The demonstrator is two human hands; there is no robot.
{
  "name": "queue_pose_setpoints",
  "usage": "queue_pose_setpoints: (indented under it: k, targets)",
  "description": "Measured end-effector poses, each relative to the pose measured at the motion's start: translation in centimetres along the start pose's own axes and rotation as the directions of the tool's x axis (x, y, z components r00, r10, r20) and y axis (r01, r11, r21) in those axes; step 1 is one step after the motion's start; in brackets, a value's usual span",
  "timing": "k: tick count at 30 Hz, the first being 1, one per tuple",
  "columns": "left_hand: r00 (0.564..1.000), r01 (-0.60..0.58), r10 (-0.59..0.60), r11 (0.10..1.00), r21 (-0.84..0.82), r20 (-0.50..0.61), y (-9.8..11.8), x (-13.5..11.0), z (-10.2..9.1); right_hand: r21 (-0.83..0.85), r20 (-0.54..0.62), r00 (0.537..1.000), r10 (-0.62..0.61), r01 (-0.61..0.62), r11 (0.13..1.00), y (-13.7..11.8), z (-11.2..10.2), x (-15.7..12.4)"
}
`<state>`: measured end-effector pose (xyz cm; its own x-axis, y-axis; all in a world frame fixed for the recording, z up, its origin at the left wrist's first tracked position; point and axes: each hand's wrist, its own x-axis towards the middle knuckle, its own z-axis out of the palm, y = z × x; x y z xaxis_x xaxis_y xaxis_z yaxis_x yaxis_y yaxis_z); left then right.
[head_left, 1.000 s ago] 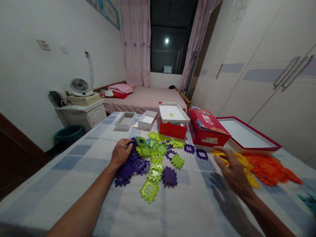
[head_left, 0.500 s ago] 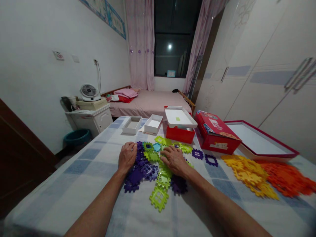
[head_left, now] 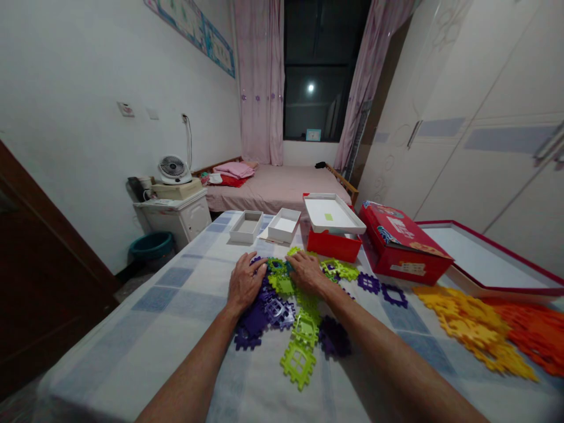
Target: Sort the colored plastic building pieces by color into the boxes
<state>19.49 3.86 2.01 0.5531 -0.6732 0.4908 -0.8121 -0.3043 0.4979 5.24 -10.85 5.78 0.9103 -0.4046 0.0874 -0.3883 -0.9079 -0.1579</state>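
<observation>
My left hand rests on the purple tiles, toothed plastic building pieces, with its index finger stretched toward a dark teal tile. Thumb and fingers are apart. Opposite it, my right hand has its fingers bent down on a small light-blue tile, mostly hidden under the fingertips. Lime-green tiles lie between and below the hands, and a lime window tile is the nearest to me. Under my right forearm, a dark purple tile shows partly.
Two small white boxes stand at the table's back edge. A red box with a white tray, a larger red carton and a wide lid are at right. Yellow tiles and orange tiles lie heaped before them.
My left hand has opened from a closed shape, its fingers now reaching right. My right hand has shifted onto the light-blue tile. The whole view has swung slightly left.
</observation>
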Motion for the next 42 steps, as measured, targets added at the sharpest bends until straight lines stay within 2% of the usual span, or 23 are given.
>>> queue_pose_setpoints:
  k: [4, 10, 13, 16, 20, 25, 28, 33, 36, 39, 42]
  targets:
    - [0.996, -0.068, 0.07, 0.996, -0.049, 0.048, 0.7, -0.2, -0.1, 0.001, -0.025, 0.999, 0.043, -0.043, 0.999, 0.5, -1.0, -0.5]
    - [0.976, -0.176, 0.196, 0.965, -0.193, 0.093, 1.3, -0.2, -0.3, 0.02, -0.065, 0.99, 0.124, -0.123, 0.992, 1.3, -2.3, -3.0]
    - [0.991, -0.12, 0.129, 0.968, -0.222, 0.024, 1.2, -0.2, -0.4, 0.04, -0.131, 0.965, 0.226, -0.222, 0.974, 1.7, -3.1, -3.6]
    - [0.998, -0.043, 0.036, 0.985, -0.165, -0.042, 1.1, -0.1, -0.5, 0.136, -0.189, 0.929, 0.317, -0.295, 0.946, 1.1, -3.4, -2.7]
    - [0.998, 0.047, -0.049, 0.997, -0.058, -0.029, 0.9, -0.1, -0.6, 0.287, -0.125, 0.951, 0.283, -0.238, 0.928, -1.3, -2.3, 0.0]
    - [0.998, 0.056, -0.056, 0.998, -0.033, 0.002, 0.8, -0.2, -0.6, 0.445, -0.084, 0.968, 0.236, -0.175, 0.878, -3.9, -0.7, 2.1]
    - [0.999, 0.043, -0.043, 0.998, -0.039, -0.009, 0.9, -0.1, -0.8, 0.563, -0.093, 0.972, 0.216, -0.128, 0.817, -4.1, -0.6, 2.5]
    - [0.997, -0.021, 0.012, 0.994, -0.111, -0.08, 1.1, 0.0, -0.9, 0.766, -0.099, 0.979, 0.177, -0.038, 0.642, -4.1, -0.7, 2.7]
    - [0.993, -0.073, 0.057, 0.984, -0.161, -0.101, 1.0, 0.0, -0.7, 0.828, -0.114, 0.976, 0.187, -0.011, 0.561, -4.2, -0.3, 2.8]
    - [0.994, -0.023, 0.012, 0.994, -0.103, -0.107, 0.7, 0.0, -0.6, 0.856, -0.13, 0.957, 0.259, -0.024, 0.517, -3.9, 0.3, 3.2]
    - [0.997, 0.031, -0.031, 1.0, -0.005, -0.064, 0.2, -0.1, -0.4, 0.873, -0.117, 0.944, 0.307, -0.05, 0.486, -3.6, 0.9, 3.9]
